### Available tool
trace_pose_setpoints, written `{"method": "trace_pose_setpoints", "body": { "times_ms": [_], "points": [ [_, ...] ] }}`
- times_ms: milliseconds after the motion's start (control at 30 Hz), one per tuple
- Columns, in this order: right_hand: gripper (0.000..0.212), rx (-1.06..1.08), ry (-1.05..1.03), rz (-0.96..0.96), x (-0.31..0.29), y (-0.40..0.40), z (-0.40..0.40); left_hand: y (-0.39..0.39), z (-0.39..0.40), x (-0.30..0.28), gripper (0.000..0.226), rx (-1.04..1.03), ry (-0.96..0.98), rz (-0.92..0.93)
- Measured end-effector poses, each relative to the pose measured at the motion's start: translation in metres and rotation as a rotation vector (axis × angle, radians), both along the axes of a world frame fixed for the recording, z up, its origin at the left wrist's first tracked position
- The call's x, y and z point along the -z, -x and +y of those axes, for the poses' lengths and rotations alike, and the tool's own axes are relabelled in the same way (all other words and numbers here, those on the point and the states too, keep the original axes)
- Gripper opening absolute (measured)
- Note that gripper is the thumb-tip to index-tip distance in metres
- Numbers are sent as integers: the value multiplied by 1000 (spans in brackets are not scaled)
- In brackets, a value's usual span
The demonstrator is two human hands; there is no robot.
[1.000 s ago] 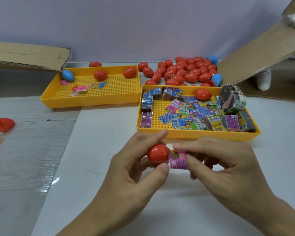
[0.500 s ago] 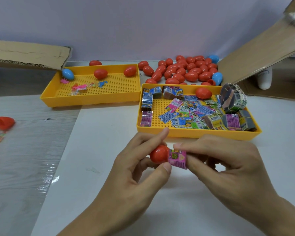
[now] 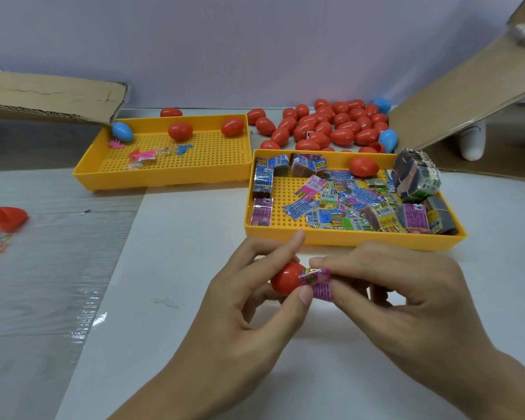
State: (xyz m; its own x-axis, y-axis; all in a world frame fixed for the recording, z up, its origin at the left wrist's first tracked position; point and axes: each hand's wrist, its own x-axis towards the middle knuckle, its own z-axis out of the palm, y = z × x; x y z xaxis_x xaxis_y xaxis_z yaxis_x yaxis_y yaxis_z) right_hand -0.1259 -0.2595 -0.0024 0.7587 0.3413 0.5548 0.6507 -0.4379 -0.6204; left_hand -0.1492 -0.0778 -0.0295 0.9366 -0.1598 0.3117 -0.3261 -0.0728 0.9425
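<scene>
Change: the pink sleeve (image 3: 321,284) sits further over the red egg (image 3: 285,281) than a second ago, so less red is showing.
Meaning: the wrapping looks under way; the sleeve is part on, not seated.
Egg: glossy and smooth, held just above the surface (image 3: 179,344), near the right tray (image 3: 346,239).
Left hand (image 3: 249,301): fingers (image 3: 304,296) curled round the egg, forefinger lifted.
Right hand (image 3: 391,298): thumb and forefinger pinch the sleeve.
Beyond: printed labels (image 3: 331,204) in the tray, and a heap of loose eggs (image 3: 334,125) far behind.
</scene>
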Motion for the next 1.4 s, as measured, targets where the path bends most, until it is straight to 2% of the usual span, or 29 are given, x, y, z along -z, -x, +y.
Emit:
{"method": "trace_pose_setpoints", "body": {
  "times_ms": [167, 267, 367, 467, 600, 800, 1000, 1133, 1267, 1400],
  "points": [
    [22, 73, 53, 42, -1, 0, -5, 2, -2, 1, 45, -79, -89, -147],
    [19, 95, 57, 116, -4, -2, -7, 4, -2, 1, 32, -101, -74, -160],
    [9, 42, -62, 330, -7, -5, -9, 4, -2, 0, 25, -104, -57, -178],
    [6, -106, -185, 593, -11, -8, -10, 4, 0, -2, 28, -111, -40, -194],
    [8, -183, -237, 716, -15, -10, -12, 5, 0, -3, 31, -112, -21, -213],
    [18, -267, -320, 857, -19, -12, -12, 6, 1, -4, 31, -104, 30, -205],
    [20, -312, -396, 1103, -16, -14, -13, 6, 1, -4, 30, -86, 45, -188],
    [32, -469, -511, 1319, -13, -13, -10, 5, 3, -7, 28, -101, 62, -201],
    [44, -606, -695, 1446, -13, -14, -9, 3, 4, -8, 28, -99, 62, -207],
    [50, -495, -790, 1526, -11, -12, -5, 3, 5, -5, 32, -84, -2, -209]
  ]
}}
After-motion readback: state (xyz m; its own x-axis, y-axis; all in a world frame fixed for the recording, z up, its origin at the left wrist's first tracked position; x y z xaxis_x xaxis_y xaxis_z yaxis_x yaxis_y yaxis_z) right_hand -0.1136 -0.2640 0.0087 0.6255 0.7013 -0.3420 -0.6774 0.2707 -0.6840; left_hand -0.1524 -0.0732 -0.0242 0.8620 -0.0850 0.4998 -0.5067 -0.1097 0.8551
